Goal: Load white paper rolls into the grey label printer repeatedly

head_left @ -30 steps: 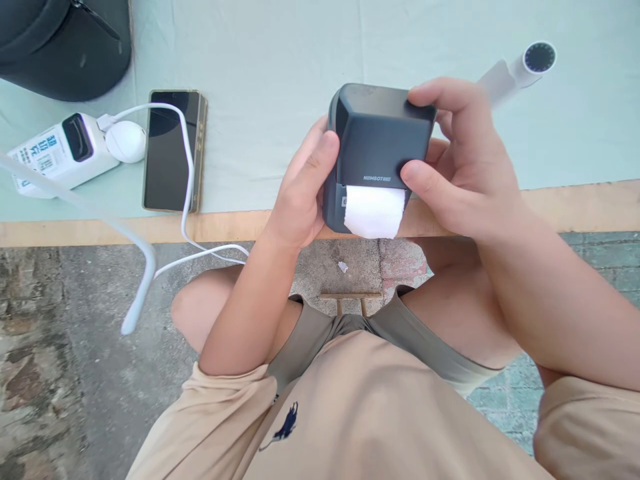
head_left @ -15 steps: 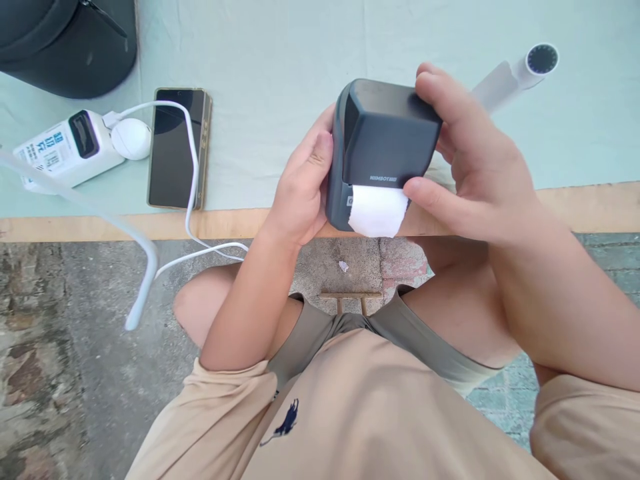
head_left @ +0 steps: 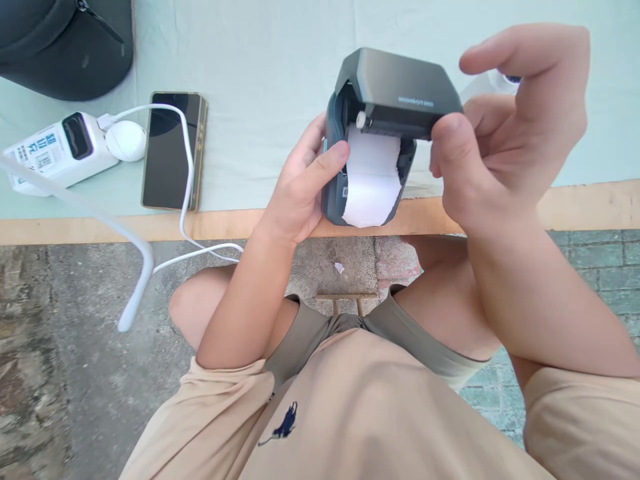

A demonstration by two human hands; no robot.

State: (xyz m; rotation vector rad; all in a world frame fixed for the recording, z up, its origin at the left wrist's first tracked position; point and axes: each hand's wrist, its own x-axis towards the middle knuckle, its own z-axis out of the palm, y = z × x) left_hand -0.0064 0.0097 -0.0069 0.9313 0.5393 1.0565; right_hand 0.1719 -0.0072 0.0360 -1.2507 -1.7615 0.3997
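A dark label printer [head_left: 333, 200] is held over the table's front edge, its lid [head_left: 400, 77] swung up. White paper [head_left: 373, 177] runs out from inside and hangs over the front, its end torn unevenly. My left hand [head_left: 305, 180] is wrapped round the printer's left side, thumb across the rim beside the paper. At the lid's right corner my right hand [head_left: 505, 127] has its thumb against the lower edge, with the index finger raised clear of it. The right hand's other fingers are curled partly behind the lid.
On the cloth-covered table [head_left: 250, 80] lie a phone [head_left: 170, 153], a white power bank [head_left: 60, 153] with a cable and a round white plug piece [head_left: 126, 140]. A black bag [head_left: 65, 53] stands at the back left. A whitish object [head_left: 487, 83] is partly hidden behind my right hand. Below, a paper scrap [head_left: 339, 268] lies on the ground.
The printer's lid has gone from closed to raised, uncovering the inside and more of the paper. My right hand has moved up and right with it; my left hand keeps its hold.
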